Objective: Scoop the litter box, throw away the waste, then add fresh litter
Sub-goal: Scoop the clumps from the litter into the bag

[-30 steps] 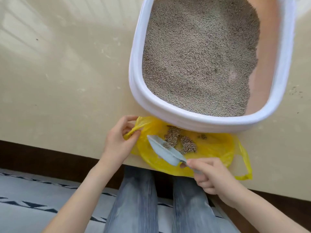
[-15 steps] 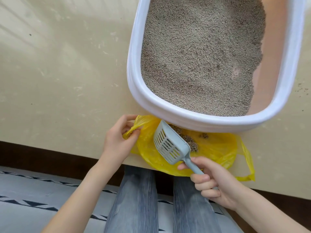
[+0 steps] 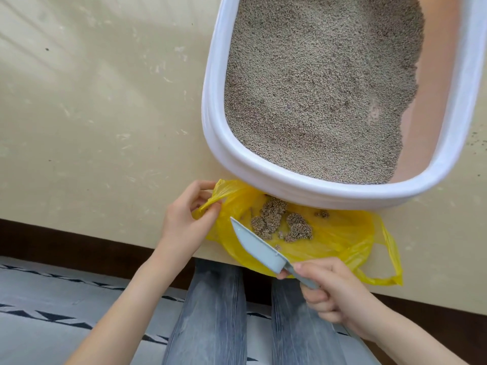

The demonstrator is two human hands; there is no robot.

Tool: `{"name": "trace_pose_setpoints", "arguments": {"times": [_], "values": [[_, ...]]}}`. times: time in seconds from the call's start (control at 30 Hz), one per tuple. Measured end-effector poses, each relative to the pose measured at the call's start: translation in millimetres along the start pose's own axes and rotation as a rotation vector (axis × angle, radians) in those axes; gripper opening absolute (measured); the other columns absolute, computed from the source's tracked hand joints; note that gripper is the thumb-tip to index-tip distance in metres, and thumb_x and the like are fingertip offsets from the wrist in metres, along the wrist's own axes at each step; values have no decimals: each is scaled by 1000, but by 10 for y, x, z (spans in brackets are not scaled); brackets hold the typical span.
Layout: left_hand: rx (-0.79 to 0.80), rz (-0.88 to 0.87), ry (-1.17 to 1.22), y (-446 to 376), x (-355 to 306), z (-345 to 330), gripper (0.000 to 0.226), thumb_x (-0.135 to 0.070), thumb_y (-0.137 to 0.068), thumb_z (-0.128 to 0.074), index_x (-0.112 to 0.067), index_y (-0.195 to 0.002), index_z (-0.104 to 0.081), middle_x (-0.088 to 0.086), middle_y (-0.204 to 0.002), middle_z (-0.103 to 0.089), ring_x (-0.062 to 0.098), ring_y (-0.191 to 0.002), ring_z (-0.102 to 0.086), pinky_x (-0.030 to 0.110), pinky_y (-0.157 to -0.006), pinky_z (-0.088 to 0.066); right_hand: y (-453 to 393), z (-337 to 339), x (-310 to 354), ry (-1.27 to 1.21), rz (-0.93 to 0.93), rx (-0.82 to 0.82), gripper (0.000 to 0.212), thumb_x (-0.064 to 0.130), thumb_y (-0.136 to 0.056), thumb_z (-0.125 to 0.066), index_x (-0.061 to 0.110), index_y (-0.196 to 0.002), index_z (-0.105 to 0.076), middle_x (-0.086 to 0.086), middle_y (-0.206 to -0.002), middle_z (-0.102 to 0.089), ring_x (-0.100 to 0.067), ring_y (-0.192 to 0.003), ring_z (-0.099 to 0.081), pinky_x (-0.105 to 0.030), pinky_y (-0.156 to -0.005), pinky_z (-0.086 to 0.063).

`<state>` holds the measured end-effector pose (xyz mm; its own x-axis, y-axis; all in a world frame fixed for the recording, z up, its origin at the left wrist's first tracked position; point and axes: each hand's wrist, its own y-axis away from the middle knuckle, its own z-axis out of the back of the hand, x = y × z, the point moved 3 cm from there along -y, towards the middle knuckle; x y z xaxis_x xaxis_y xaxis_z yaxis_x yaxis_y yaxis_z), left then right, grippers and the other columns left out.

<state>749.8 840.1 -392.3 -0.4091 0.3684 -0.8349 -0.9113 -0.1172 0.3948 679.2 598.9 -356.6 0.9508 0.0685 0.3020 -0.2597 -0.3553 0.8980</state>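
A white-rimmed litter box (image 3: 218,143) with pink inner walls holds grey-brown litter (image 3: 316,88) on a beige table. Just below its near rim lies an open yellow plastic bag (image 3: 337,233) with clumps of waste (image 3: 279,222) inside. My left hand (image 3: 184,219) pinches the bag's left edge and holds it open. My right hand (image 3: 340,299) grips the handle of a grey-blue scoop (image 3: 259,247). The scoop is turned on its side over the bag, tip pointing up-left, with nothing visibly in it.
The beige table (image 3: 92,127) stretches to the left of the box, and its dark front edge (image 3: 66,233) runs along below. My legs in blue jeans (image 3: 210,312) and a patterned grey rug (image 3: 39,312) lie under the table edge.
The scoop has rolled from showing its slotted face half a second ago back onto its side over the bag. More waste clumps are now uncovered. The left hand has kept its hold.
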Motion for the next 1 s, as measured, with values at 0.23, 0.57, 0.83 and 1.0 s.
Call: {"name": "trace_pose_setpoints", "arguments": {"times": [0.23,0.57,0.83,1.0], "values": [[-106,-272,-104,-15,-725,250,39,-21,-77,-67,-23,-114,-55,-6,-101,-63,2,-96,-58,11,-85,-42,629,-87,617,80,220,-7,42,44,-73,-65,18,-104,-73,3,-52,-24,-8,-43,-16,-10,-39,-16],[-27,-678,-419,-804,-1429,-32,29,-30,-85,-47,-14,-102,-64,-6,-99,-59,8,-95,-54,13,-83,-36,410,602,2540,1237,618,-1096,28,37,-94,-45,20,-116,-45,-3,-84,-65,-27,-72,-60,-35,-57,-44],[-27,-809,-550,-1164,-1449,-260,22,-25,-87,-46,-14,-98,-62,-6,-92,-59,11,-91,-52,15,-80,-35,-57,902,3614,1439,479,-1370,7,8,-88,-54,9,-90,-61,-8,-86,-67,-28,-73,-61,-31,-54,-39],[-55,-749,-540,-1171,-1421,-222,19,-29,-86,-48,-21,-96,-62,-14,-91,-58,3,-90,-51,12,-76,-34,-203,954,3918,1920,328,-1361,14,4,-87,-59,9,-96,-69,-4,-82,-68,-23,-66,-62,-29,-35,-29]]}}
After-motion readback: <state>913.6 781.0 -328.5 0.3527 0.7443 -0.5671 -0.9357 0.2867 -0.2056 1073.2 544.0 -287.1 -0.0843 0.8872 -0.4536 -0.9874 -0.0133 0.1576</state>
